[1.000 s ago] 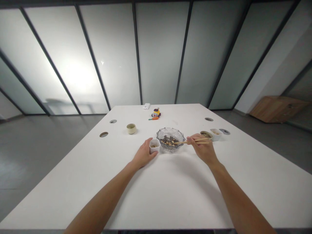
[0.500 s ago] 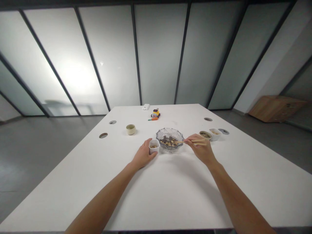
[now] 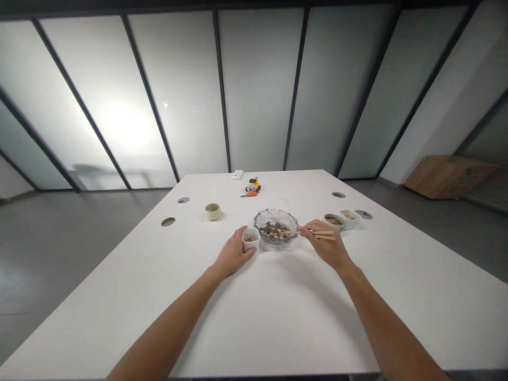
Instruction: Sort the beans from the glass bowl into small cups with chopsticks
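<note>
Frosted panels (image 3: 257, 90) in dark frames are lining the far side of the room, above a grey floor (image 3: 99, 233). Setting the clock on the cut-glass bowl (image 3: 276, 216), twelve pointing away from the person: a wooden cabinet (image 3: 448, 177) is standing well off between two and three, past the white table (image 3: 257, 317). The bowl is sitting near mid-table, holding small dark and tan pieces (image 3: 272, 230), too small to name. Left hand (image 3: 231, 254) is lying at eight o'clock, thumb and fingers gripping a squarish white cup (image 3: 251, 246), upright just beside the bowl; cannot tell if the two are touching. Brownish bits (image 3: 250, 239) are lying in the cup. Right hand (image 3: 327, 246) is poised between three and four, fingers closed round light-coloured chopsticks (image 3: 291, 232); the tips are reaching in among the pieces, cannot tell if pinching any. Beyond that hand, toward three, a greenish round bowl (image 3: 340, 226) is sitting partly hidden, a white square bowl (image 3: 352, 226) standing right beside it; both are holding small contents. A pale green cup (image 3: 213, 214) is standing apart at ten. Toward eleven, a toy carrot (image 3: 250, 194) is lying just before a yellow toy car (image 3: 253, 185); a small white object (image 3: 237, 174) is resting near the far edge.
</note>
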A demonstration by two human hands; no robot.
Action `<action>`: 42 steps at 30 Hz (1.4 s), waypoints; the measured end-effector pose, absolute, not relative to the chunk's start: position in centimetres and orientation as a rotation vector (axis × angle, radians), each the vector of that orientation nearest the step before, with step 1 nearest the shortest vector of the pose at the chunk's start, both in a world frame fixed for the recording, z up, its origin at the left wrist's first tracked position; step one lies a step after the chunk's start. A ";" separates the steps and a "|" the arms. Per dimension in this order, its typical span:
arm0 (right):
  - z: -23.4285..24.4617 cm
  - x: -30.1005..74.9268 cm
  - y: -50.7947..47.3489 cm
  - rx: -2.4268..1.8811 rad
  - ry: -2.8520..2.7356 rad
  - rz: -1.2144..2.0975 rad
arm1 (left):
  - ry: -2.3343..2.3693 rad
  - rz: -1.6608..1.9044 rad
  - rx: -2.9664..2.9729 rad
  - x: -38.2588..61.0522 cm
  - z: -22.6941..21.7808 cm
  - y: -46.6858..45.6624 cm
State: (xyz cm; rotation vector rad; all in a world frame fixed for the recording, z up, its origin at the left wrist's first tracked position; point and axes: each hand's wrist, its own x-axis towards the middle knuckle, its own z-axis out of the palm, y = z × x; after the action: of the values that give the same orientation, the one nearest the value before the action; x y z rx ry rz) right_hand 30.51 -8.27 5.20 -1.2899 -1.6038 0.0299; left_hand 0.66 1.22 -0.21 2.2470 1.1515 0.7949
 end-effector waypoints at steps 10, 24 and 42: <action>5.0 30.7 -8.0 -1.257 -1.550 -0.008 | 1.156 0.787 2.250 0.7 -0.3 1.2; 4.2 30.5 -7.8 -1.238 -1.566 0.075 | 1.160 0.777 2.260 0.7 -0.2 1.3; 4.5 30.6 -7.9 -1.265 -1.507 0.068 | 1.150 0.768 2.268 0.7 -0.3 1.3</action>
State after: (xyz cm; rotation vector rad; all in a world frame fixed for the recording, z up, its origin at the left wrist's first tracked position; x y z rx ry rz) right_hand 30.56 -7.89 4.53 -1.2646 -1.5070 0.0680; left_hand 0.69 1.32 -0.34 2.2681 1.1497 0.7683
